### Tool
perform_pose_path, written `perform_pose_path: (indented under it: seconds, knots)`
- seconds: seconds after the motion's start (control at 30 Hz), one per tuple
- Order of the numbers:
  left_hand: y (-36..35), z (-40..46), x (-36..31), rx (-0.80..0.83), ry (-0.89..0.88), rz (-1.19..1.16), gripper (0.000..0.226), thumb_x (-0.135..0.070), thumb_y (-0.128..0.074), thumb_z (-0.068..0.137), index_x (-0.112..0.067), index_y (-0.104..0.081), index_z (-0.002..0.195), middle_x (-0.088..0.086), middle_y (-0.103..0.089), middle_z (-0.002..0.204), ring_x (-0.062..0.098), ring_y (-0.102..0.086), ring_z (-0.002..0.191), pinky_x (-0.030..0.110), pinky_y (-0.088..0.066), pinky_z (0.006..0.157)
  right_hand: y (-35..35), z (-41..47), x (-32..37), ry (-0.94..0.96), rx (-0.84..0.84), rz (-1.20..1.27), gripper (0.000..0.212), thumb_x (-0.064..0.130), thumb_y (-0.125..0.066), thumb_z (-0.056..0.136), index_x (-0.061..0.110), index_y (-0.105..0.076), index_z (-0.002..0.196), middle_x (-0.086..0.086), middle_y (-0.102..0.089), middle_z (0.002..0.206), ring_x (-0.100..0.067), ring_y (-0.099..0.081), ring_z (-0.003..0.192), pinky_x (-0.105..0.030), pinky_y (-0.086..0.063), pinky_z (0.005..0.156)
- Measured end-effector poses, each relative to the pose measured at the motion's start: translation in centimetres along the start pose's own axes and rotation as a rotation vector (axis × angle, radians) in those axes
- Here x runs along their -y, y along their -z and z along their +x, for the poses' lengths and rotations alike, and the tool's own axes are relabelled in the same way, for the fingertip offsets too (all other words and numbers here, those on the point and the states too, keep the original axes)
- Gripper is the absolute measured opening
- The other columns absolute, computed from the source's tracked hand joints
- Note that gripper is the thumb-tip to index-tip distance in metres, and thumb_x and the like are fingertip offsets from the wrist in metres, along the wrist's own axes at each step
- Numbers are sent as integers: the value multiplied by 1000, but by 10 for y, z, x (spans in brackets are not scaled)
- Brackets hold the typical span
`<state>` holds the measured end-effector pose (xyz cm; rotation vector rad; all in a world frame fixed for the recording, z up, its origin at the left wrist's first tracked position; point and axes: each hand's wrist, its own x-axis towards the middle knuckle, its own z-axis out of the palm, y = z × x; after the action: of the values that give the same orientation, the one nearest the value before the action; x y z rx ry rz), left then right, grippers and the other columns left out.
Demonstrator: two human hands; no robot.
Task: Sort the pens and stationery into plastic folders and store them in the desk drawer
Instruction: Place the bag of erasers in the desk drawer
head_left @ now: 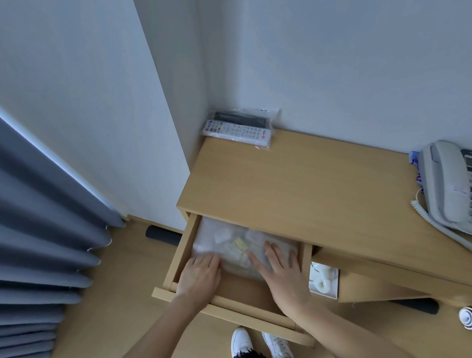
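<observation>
Plastic folder (236,244) of small stationery — contents blurred, perhaps erasers — lying flat in open drawer (176,258) under worktop (303,189); left hand (200,276) and right hand (282,273) pressing on it, fingers straight.

Tan desk (303,189); grey curtain (24,230) (white phone (457,193))

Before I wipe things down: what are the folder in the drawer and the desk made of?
Folder: seemingly soft translucent plastic, frosted; contents show through blurred. Desk: looks like wood or wood-look laminate, matte, light tan with faint grain; which one is unclear.
</observation>
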<state>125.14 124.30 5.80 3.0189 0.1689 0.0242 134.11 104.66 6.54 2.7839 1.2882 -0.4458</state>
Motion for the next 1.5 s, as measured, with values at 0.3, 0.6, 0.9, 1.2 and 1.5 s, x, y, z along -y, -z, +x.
perform_pose_path:
  seconds: [0.3, 0.6, 0.9, 1.2, 1.5]
  knots:
    - [3, 6, 4, 225, -34, 109, 53, -43, -34, 84, -21, -45, 130, 7, -56, 128, 28, -47, 124, 48, -42, 102, 2, 2, 3, -24, -23, -2, 86, 42, -85, 59, 29, -45, 135, -19, -46, 134, -32, -38, 123, -62, -47, 84]
    - [-4, 8, 9, 343, 0, 65, 76, -57, -33, 81, -34, -11, 150, 12, -14, 155, 38, -38, 131, 54, -33, 103, -8, 12, 6, -49, -21, 92, 90, 38, -73, 75, 32, -22, 148, -22, -37, 146, -35, -33, 136, -62, -41, 91]
    - [-6, 18, 13, 367, 31, 43, 94, -33, -44, 84, -56, 36, 127, 8, 27, 150, 33, 16, 140, 46, 11, 113, 1, 15, 1, -19, 23, 155, 84, 36, -30, 102, 48, 52, 115, -15, 11, 158, -29, 9, 146, -57, -23, 110]
    - [-7, 22, 10, 115, -85, 178, 59, -36, -29, 82, -27, -32, 141, 14, 7, 158, 30, 5, 146, 49, -7, 112, 0, 16, -4, -26, -162, 28, 81, 39, -76, 71, 33, -37, 142, -13, -50, 135, -32, -49, 122, -53, -29, 105]
    - [-2, 20, 7, 14, -75, 173, 85, -30, -83, 63, -21, -37, 135, 20, -45, 142, 27, 8, 146, 45, -3, 112, 2, 9, -6, 34, -226, -30, 72, 29, -84, 60, 23, -57, 127, -9, -59, 127, -27, -57, 112, -43, -46, 98]
